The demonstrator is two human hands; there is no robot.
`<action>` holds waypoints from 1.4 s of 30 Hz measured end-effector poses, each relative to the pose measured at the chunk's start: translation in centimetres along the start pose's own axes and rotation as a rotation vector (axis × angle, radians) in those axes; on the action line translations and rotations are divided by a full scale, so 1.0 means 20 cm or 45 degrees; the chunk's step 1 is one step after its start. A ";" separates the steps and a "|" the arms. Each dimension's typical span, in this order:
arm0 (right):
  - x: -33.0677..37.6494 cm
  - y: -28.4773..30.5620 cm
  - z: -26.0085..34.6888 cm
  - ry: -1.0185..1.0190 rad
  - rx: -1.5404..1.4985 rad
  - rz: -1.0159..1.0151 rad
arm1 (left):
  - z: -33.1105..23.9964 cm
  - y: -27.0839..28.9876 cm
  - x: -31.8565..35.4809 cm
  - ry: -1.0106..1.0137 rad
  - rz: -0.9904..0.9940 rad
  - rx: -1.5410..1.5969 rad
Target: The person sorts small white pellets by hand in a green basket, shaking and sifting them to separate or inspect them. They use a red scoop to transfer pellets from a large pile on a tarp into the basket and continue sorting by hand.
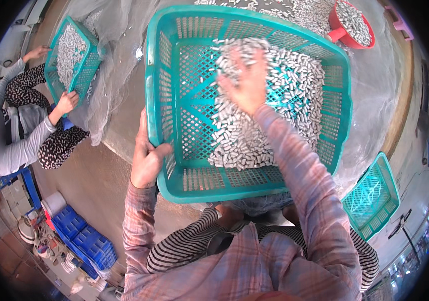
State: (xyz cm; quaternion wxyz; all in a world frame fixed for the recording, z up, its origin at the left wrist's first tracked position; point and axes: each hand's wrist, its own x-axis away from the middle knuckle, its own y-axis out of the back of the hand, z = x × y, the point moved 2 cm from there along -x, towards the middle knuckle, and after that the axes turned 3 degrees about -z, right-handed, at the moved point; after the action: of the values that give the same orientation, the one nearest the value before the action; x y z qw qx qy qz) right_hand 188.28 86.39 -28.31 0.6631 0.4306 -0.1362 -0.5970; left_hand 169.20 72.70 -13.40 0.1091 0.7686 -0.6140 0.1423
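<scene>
A large green plastic basket [342,125] with mesh walls and floor spans the middle of the view, over my lap. Small white-grey cylindrical pieces [254,150] cover its middle and right side, while the lattice floor shows bare on the left. My left hand [148,160] grips the basket's left rim near the lower corner, thumb over the edge. Inside the basket, my right hand [247,83] lies on the pieces with its fingers spread and a little blurred by motion. Some pieces under those fingers are smeared too.
A red scoop [352,25] full of pieces stands at the far right, beside loose pieces [304,15] on clear plastic sheeting. Another green basket [372,195] sits lower right. At left, a person [29,125] holds a green basket of pieces [71,55]. Blue crates [84,241] stand lower left.
</scene>
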 end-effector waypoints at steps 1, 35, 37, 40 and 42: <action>0.03 -0.01 0.10 0.145 -0.002 0.114 | 0.01 0.00 -0.01 0.016 -0.011 0.017; 0.02 -0.01 -0.33 -0.152 0.349 -0.086 | 0.19 0.08 -0.11 0.002 -0.050 0.030; -0.08 -0.16 0.01 0.000 0.388 0.089 | 0.17 0.09 -0.10 0.013 -0.053 -0.020; 0.16 -0.14 0.31 0.337 0.043 0.446 | 0.11 0.06 -0.10 0.034 -0.040 -0.017; 0.39 0.01 0.36 0.582 -0.211 0.745 | 0.09 0.06 -0.09 -0.016 -0.079 -0.052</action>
State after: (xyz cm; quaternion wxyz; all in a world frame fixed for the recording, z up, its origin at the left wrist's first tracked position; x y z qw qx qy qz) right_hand 185.34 76.30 -26.55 0.8513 0.4405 -0.0533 -0.2798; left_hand 167.75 73.37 -15.73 0.1253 0.7858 -0.5934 0.1216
